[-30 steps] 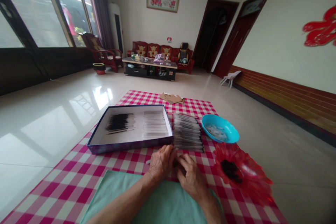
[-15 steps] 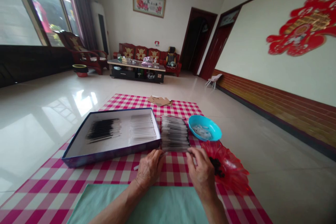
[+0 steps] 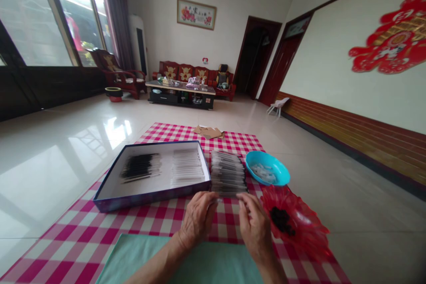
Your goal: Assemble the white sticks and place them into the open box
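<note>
My left hand is closed in a pinch just in front of a pile of pens. A thin, pale, see-through piece, apparently a pen, shows at its fingertips, mostly hidden and blurred. My right hand is also pinched closed, facing the left across a small gap, its fingertips at the pen's other end. To the left, a shallow blue-edged box holds thin black-ended refills and a row of clear pen barrels.
Right of the pile stands a blue bowl of small whitish pieces. Nearer, a red see-through dish holds small black pieces. A green cloth lies in front on the checked tablecloth. Torn cardboard lies at the far end.
The view has shifted, so the scene sits further right and slightly lower. Both hands stay pinched before the pens. A whitish tip left of my left hand no longer shows.
</note>
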Action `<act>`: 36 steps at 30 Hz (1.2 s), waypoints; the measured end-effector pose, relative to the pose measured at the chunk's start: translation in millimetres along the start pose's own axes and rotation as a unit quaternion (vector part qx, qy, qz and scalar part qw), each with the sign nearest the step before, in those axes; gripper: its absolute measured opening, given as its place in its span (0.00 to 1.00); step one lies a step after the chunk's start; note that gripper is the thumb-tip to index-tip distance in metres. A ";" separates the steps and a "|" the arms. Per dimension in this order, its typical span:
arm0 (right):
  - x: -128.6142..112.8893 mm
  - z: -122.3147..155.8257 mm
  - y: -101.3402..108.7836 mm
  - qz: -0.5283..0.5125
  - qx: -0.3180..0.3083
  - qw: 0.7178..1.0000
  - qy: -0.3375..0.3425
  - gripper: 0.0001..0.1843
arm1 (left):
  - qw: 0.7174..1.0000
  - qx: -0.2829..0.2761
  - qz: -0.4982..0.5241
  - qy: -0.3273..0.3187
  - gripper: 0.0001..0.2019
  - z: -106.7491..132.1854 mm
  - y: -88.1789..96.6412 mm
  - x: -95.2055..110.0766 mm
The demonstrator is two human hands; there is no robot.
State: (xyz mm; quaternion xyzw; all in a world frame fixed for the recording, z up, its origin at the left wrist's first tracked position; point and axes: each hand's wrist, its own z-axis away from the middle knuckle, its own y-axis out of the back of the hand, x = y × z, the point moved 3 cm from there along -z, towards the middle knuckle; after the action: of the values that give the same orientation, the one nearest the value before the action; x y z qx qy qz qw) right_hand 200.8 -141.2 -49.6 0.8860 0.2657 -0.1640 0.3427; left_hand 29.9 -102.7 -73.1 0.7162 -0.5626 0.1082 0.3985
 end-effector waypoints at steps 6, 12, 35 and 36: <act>1.7 20.5 -34.7 -0.070 -0.089 0.989 -0.096 0.16 | 0.962 0.097 0.209 0.144 0.05 -6.4 7.0 -7.9; 2.6 24.5 -39.9 -0.097 -0.158 0.978 -0.097 0.17 | 0.922 0.140 0.307 0.188 0.09 -7.6 4.2 -17.6; -12.2 17.1 -27.3 -0.244 -0.047 0.956 -0.153 0.09 | 0.996 -0.039 -0.082 -0.016 0.11 1.5 -2.9 5.9; -13.8 17.5 -28.0 -0.253 -0.057 0.951 -0.170 0.10 | 0.995 -0.041 -0.090 -0.015 0.11 1.4 -2.7 5.1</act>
State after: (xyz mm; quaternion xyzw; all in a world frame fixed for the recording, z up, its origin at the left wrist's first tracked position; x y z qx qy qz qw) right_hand 171.4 -140.8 -70.1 0.7279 0.4275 -0.3784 0.3798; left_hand 33.6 -107.2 -72.1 0.7487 -0.5058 0.0384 0.4269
